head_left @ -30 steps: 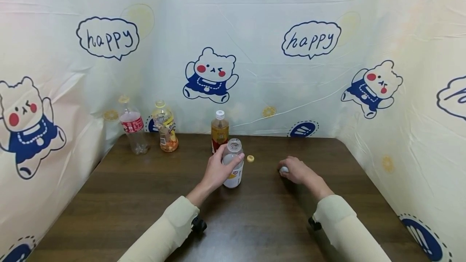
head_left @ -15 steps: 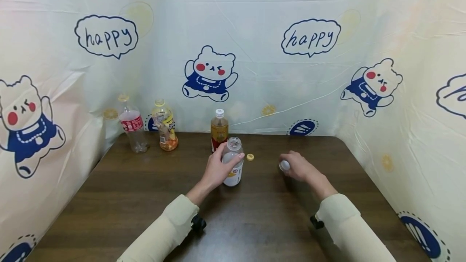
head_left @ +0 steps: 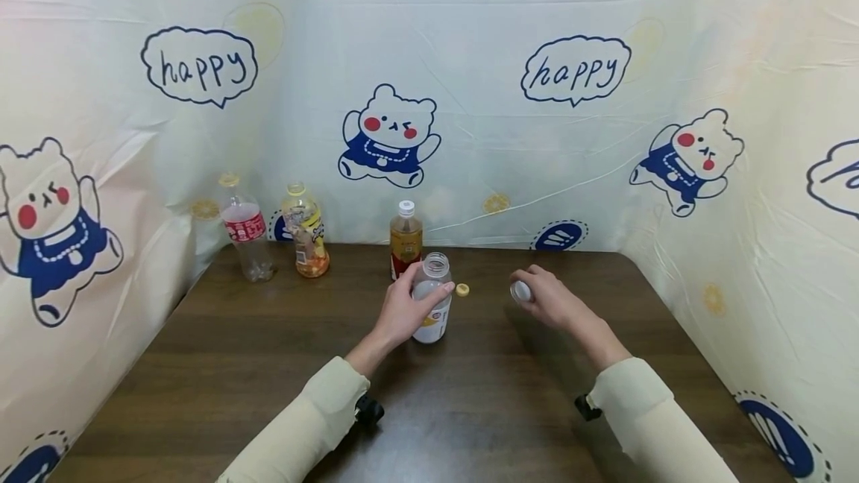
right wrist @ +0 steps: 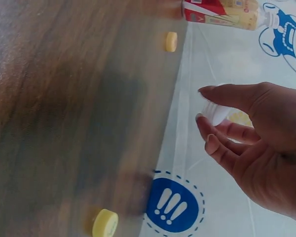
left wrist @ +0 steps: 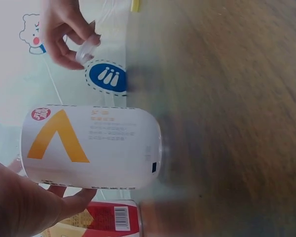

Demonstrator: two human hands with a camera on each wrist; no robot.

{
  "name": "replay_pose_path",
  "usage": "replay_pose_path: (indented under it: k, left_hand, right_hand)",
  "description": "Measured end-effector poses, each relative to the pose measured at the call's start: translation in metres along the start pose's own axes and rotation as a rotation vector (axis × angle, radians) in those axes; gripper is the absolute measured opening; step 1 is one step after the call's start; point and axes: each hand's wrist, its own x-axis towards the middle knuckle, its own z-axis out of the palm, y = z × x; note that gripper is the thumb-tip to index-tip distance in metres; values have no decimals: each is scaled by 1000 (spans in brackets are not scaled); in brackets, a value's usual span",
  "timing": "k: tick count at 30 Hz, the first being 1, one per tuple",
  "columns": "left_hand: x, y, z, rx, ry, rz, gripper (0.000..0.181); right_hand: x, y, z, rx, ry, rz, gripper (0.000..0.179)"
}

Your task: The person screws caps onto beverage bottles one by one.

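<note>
My left hand (head_left: pixel 406 308) grips an open-mouthed clear bottle (head_left: pixel 436 265) with milky contents and a white label, upright on the table. In the left wrist view the label of this bottle (left wrist: pixel 89 148) shows an orange chevron, and the thumb and fingers lie around its upper part. My right hand (head_left: pixel 553 300) pinches a white bottle cap (head_left: pixel 521 291) above the table, to the right of the bottle. Thumb and fingertips hold this cap (right wrist: pixel 216 112) by its edge in the right wrist view.
Behind the gripped bottle stands a brown drink bottle (head_left: pixel 406 241) with a white cap. A red-labelled bottle (head_left: pixel 244 233) and a yellow-labelled bottle (head_left: pixel 305 237) stand back left. One yellow cap (head_left: pixel 462 290) lies between the hands; another yellow cap (right wrist: pixel 105 223) shows in the right wrist view.
My right hand has risen slightly from the table with the white cap, which has tilted so its round face shows more. The left hand keeps its hold on the bottle.
</note>
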Motion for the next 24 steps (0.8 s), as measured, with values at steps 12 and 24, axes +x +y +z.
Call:
replay_pose_path:
  k: [12, 24]
  left_hand:
    - [3, 5, -4, 29, -12, -6, 62]
    - [7, 7, -13, 97, 16, -34, 68]
  right_hand:
    - [-2, -21, -16, -42, 51, 36, 46]
    - [-1, -40, -27, -62, 111, 12, 41]
